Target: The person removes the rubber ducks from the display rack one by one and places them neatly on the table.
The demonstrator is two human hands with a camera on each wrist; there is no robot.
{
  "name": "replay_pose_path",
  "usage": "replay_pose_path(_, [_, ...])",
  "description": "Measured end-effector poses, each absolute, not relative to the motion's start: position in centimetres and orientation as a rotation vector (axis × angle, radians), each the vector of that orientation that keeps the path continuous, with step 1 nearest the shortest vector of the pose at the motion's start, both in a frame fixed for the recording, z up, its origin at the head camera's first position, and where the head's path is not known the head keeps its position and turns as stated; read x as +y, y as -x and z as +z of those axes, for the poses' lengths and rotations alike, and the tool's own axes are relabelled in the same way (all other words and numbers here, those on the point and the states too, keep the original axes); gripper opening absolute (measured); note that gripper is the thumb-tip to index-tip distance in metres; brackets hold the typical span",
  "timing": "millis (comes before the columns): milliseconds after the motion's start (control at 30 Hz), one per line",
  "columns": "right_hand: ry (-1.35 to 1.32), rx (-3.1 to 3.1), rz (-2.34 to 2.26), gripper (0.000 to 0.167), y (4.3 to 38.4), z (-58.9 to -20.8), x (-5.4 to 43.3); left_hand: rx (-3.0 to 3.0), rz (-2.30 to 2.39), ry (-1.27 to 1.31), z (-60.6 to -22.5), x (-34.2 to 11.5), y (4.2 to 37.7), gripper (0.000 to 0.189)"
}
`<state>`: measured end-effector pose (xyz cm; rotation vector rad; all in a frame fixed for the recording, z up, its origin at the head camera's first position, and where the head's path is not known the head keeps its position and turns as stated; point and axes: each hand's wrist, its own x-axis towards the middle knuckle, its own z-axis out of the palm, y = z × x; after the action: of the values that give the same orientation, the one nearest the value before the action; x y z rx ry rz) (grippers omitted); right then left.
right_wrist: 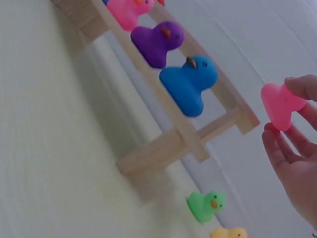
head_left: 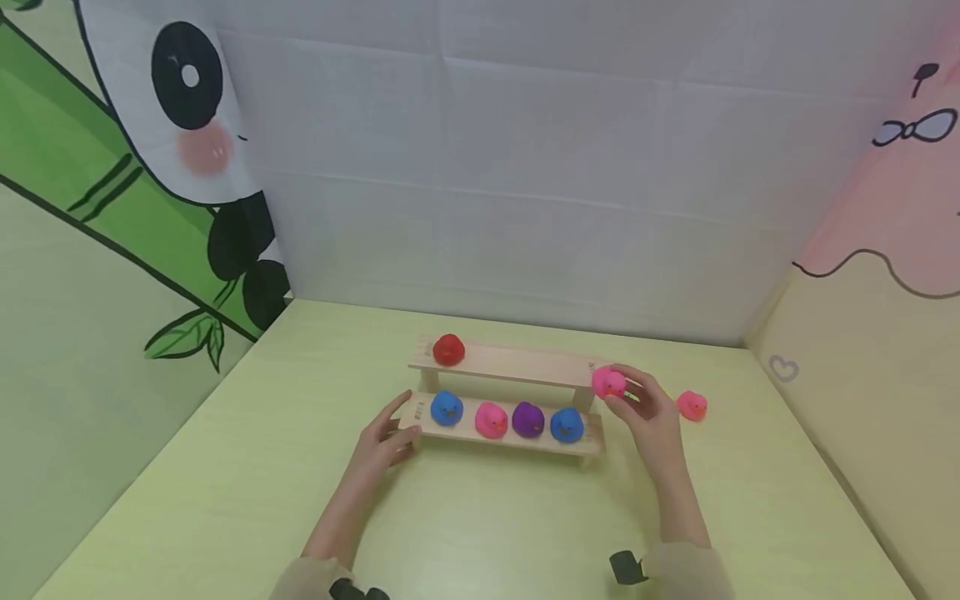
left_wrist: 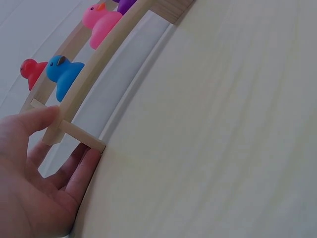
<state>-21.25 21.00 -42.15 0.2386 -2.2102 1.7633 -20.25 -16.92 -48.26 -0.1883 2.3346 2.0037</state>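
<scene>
A two-tier wooden stand sits on the table. My left hand grips the left end of its lower shelf, thumb on the board in the left wrist view. With thumb and fingers, my right hand pinches a pink rubber duck at the right end of the upper shelf; in the right wrist view this duck is held beyond the stand's end. Along the lower shelf stand a blue duck, a pink duck, a purple duck and another blue duck. A red duck occupies the upper shelf's left end.
Right of my right hand, another pink duck lies on the table. The right wrist view shows a green duck and a yellow duck past the stand's end. Printed cloth walls enclose the back and sides.
</scene>
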Motion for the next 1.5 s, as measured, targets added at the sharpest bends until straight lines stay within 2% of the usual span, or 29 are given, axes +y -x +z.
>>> replay_pose_path(267, [-0.070, -2.163, 1.920, 0.043, 20.8, -43.9, 24.0, 2.329, 2.003, 0.187, -48.4, -16.9, 20.5, 0.063])
replay_pose_path(733, [-0.227, -2.431, 1.713, 0.039, 20.9, -45.4, 26.2, 2.320, 2.009, 0.175, -48.3, -16.9, 20.6, 0.063])
replay_pose_path(1267, [-0.209, -2.865, 1.633, 0.049, 22.6, -48.0, 28.7, 2.331, 1.997, 0.175, -48.4, -16.8, 20.4, 0.063])
replay_pose_path(1500, [-0.264, -2.898, 1.700, 0.061, 23.3, -48.6, 29.8, 2.326, 2.000, 0.176, -48.3, -16.9, 20.1, 0.063])
